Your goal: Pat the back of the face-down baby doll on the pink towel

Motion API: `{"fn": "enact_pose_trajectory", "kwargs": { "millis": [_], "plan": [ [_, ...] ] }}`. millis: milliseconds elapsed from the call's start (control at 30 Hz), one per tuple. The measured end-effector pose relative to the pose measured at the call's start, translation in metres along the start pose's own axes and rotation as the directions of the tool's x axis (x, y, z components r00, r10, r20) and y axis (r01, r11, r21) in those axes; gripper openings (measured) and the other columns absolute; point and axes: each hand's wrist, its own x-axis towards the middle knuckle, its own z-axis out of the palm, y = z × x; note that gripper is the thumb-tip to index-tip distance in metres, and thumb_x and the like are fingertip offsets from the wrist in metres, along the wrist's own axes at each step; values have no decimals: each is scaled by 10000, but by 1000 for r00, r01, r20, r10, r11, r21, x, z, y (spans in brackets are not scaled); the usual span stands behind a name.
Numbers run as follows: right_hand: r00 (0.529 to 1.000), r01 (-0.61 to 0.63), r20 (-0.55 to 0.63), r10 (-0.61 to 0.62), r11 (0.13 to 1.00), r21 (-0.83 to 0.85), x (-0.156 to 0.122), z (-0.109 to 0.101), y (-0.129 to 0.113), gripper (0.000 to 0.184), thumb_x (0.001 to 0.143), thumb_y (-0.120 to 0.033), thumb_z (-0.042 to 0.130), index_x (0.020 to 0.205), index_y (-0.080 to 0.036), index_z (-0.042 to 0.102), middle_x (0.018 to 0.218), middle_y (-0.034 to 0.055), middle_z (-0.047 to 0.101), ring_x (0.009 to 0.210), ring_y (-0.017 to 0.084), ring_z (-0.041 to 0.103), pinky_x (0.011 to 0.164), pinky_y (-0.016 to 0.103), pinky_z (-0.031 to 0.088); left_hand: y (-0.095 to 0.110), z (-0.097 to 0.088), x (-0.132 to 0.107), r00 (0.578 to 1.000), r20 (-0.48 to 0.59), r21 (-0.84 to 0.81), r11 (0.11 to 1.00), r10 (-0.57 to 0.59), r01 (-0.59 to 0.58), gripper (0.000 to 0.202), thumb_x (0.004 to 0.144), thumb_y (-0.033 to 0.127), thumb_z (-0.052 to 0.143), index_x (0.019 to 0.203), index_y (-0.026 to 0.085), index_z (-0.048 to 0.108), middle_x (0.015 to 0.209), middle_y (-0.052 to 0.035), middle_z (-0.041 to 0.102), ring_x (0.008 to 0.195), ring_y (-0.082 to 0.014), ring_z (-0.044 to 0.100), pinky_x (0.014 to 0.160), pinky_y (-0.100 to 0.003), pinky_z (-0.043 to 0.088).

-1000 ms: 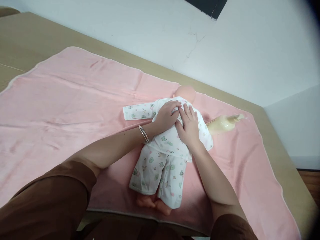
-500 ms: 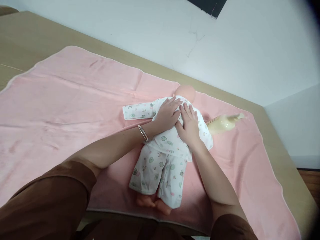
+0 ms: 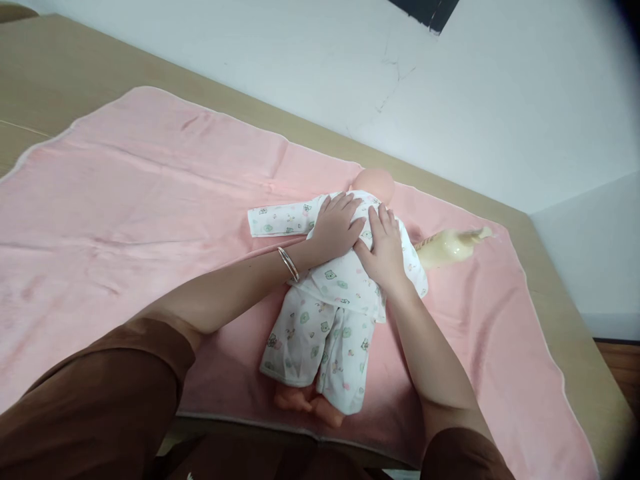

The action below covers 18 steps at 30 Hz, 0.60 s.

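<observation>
A baby doll (image 3: 345,279) in a white printed top and trousers lies on a pink blanket (image 3: 165,193). Its bald head points away from me, its feet toward me, and no face shows. My left hand (image 3: 336,228) rests flat on the upper part of the top, fingers stretched out. Beside it, my right hand (image 3: 384,253) lies on the right side of the top, fingers extended and thumb pointing toward the left hand. Neither hand grips anything. One sleeve of the top stretches out to the left.
A glossy cream-coloured bottle-like object (image 3: 453,245) lies on the blanket right of the doll. The blanket covers much of a wooden table (image 3: 545,273). Behind the table stands a white wall (image 3: 310,60) with a dark panel (image 3: 430,10) on it.
The right hand has shifted slightly right, opening a small gap from the left fingers. The whole view has moved a little. The doll lies as before.
</observation>
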Motion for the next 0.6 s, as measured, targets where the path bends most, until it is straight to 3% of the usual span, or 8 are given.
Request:
{"fn": "enact_pose_trajectory", "kwargs": {
  "millis": [600],
  "plan": [
    [1000, 17, -21, -17, 1000, 5, -2, 2, 1, 692, 918, -409, 483, 1562, -232, 302, 1681, 115, 213, 1558, 373, 139, 1204, 667, 212, 0, 1, 0, 1000, -15, -31, 999, -14, 13, 425, 933, 256, 488, 1339, 163, 566, 1497, -115, 530, 1443, -274, 418, 1249, -500, 234]
  ]
}}
